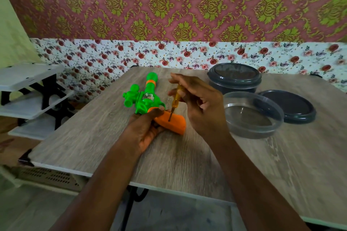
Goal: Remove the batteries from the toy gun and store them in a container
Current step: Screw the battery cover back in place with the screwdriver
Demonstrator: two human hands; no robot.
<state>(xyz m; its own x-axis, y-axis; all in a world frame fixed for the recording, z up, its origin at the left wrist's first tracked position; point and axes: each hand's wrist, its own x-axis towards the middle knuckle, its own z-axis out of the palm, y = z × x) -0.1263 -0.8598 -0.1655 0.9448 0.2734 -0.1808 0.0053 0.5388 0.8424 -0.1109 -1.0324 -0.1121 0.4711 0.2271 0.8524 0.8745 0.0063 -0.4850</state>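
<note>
Left hand [144,133] round toy gun [144,99] (orange-handled)

The left hand [144,133] hides part of the toy gun [144,99]; the table [90,129] runs off the right edge

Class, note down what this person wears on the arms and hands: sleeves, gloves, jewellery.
Nothing worn shows. The left hand and right hand have no gloves, rings or watch, and both forearms are uncovered to the picture's edge; no sleeve in view.
</note>
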